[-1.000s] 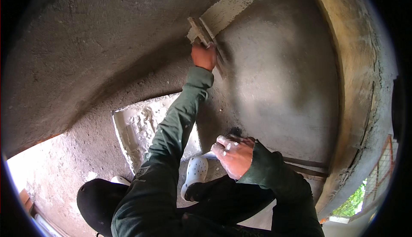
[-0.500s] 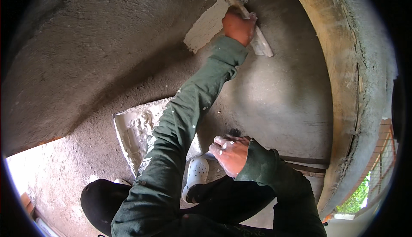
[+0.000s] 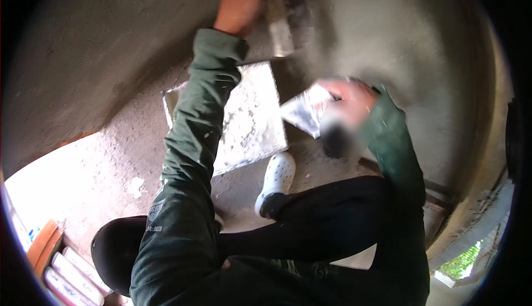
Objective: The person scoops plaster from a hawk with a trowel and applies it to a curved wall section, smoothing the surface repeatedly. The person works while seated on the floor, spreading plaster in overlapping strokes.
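At the top, my left hand [image 3: 241, 8] is closed around a plastering trowel [image 3: 281, 35], a long flat blade with a pale bar along its back. The trowel is close to the grey wall; motion blurs it. My right hand [image 3: 350, 98], also blurred, is closed on what looks like a putty knife [image 3: 305, 109]. Its shiny blade points left toward a square tray [image 3: 249, 159] smeared with white plaster [image 3: 246, 103]. The blade appears just beside the tray's right edge. My left forearm covers part of the tray's left side. The handle in my right hand is hidden.
A grey wall [image 3: 100, 45] curves over the left side and top. White clogs are on my feet, one clog [image 3: 279, 174] beside the tray. Orange bricks [image 3: 44, 245] and pale packages [image 3: 75, 281] lie lower left. A dark round patch [image 3: 335, 141] shows below my right hand.
My left hand and trowel have moved left and up, off the freshly plastered patch. My right hand has risen and moved right, its blade now in plain view. The whole view has shifted.
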`<action>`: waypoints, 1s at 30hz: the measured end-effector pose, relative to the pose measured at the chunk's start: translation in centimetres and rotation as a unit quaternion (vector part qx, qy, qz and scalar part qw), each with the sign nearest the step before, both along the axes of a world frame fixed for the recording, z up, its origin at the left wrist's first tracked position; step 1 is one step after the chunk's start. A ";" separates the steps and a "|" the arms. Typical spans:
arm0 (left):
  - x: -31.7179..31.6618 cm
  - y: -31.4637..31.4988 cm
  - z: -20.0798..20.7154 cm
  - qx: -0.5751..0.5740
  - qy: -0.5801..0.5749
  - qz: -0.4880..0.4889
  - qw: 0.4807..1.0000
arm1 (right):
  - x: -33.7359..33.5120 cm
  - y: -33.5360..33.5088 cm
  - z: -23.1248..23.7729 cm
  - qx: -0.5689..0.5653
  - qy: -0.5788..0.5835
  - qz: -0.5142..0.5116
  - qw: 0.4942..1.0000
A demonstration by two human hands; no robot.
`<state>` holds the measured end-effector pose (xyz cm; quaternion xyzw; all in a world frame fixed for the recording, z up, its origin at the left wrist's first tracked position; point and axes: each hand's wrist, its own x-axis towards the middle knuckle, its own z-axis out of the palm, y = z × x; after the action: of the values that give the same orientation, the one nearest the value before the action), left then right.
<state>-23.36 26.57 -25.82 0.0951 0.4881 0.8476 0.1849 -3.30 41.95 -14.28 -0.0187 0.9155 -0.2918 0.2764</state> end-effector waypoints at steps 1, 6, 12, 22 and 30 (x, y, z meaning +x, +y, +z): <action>0.3 -1.6 -0.8 -0.005 0.036 0.013 0.999 | 0.0 0.8 -3.7 -0.055 0.006 -0.041 0.998; 1.7 -6.7 -1.5 0.004 0.031 0.020 0.999 | 1.9 0.1 -19.8 -0.041 0.111 -0.121 0.986; 2.5 -9.4 -1.6 -0.131 0.109 0.042 0.984 | -0.4 -3.5 -27.1 0.129 0.267 -0.103 0.949; 4.0 -11.4 0.5 -0.174 0.119 0.041 0.977 | -1.1 -8.9 -28.8 0.122 0.241 -0.054 0.961; 3.4 -12.0 -0.8 -0.204 0.184 0.057 0.960 | 1.3 -10.9 -28.3 0.041 0.239 -0.034 0.970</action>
<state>-19.96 14.53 -26.58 0.1816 0.6805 0.7074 0.0590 -2.05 31.02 -42.55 -0.0454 0.9662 -0.2507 0.0399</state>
